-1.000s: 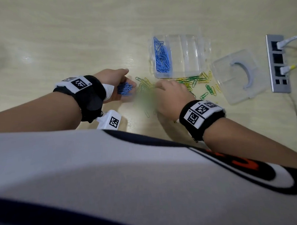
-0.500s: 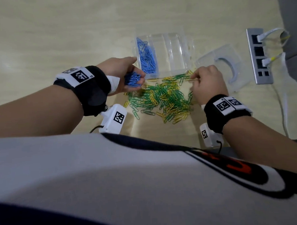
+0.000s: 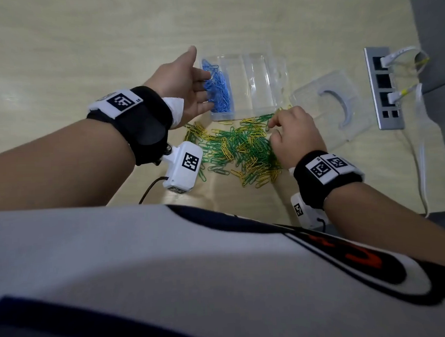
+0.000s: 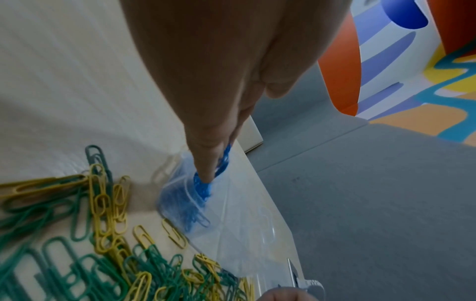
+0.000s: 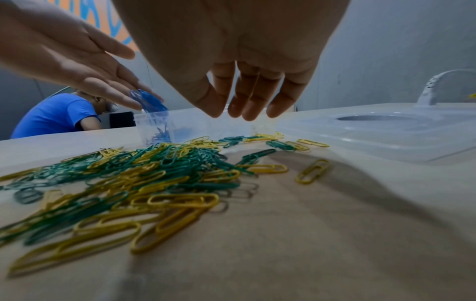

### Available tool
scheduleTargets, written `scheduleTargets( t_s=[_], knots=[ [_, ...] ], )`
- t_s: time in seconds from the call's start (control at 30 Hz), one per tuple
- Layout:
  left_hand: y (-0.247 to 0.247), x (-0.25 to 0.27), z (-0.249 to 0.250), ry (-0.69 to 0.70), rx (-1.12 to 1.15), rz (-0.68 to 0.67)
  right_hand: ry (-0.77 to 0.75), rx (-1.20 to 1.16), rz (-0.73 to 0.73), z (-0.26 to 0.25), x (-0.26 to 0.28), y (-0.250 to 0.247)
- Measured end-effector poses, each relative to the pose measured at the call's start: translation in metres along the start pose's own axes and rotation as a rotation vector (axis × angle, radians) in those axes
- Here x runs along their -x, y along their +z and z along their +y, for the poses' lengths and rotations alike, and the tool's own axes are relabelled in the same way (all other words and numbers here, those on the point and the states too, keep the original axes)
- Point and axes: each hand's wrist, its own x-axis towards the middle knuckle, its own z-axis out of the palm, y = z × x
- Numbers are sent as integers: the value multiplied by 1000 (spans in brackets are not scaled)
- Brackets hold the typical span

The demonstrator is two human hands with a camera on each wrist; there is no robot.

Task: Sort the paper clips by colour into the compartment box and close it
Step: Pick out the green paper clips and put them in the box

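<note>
The clear compartment box point(image 3: 260, 85) stands open behind the pile. Its left compartment holds blue paper clips point(image 3: 219, 92); the other compartments look bare. My left hand point(image 3: 199, 80) is open over that compartment, fingers straight. In the right wrist view blue clips point(image 5: 149, 99) slide off the left hand's fingertips point(image 5: 121, 97) into the box point(image 5: 206, 122). A mixed pile of green and yellow clips point(image 3: 241, 149) lies in front of the box. My right hand point(image 3: 276, 130) hovers over the pile's right edge, its fingers point(image 5: 244, 97) hanging relaxed and holding nothing.
The box's clear lid point(image 3: 336, 104) lies to the right of the box. Further right sits a grey power strip point(image 3: 383, 87) with white plugs and cables. A person in a blue shirt point(image 5: 56, 114) sits beyond the table's far edge.
My left hand carried a bunch of blue clips from the pile's left edge to the box and opened over the left compartment. My right hand stays by the pile's right edge.
</note>
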Motion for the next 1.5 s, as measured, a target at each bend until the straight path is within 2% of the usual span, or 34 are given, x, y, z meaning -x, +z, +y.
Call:
scheduleTargets(
  t_s=[0.1,0.23,0.4,0.57,0.67,0.77,0.97,1.13,1.33,1.5],
  knots=[
    [2,3,-2,19,-16,-50,4,1,-2,1,1,-1],
    [-1,8,-5,46,-83,-33,17,0,6,4,3,0],
    [-6,12,-16,5,-236,-72,42,14,-4,9,7,1],
    [-9,17,-33,-103,-361,-104,11,45,-226,3,16,4],
    [-9,20,-42,-137,-386,-105,13,98,-275,-2,19,12],
    [-8,23,-49,-166,-424,-104,32,35,-256,-9,16,16],
    [-7,27,-56,-197,-439,-123,35,-62,-103,-11,6,4],
    [-4,28,-55,-158,-400,-99,124,5,-27,9,6,-8],
    [-3,24,-45,-20,-432,-113,181,54,-74,24,8,-10],
    [-2,22,-38,-8,-423,-60,30,30,-122,6,6,-3]
  ],
)
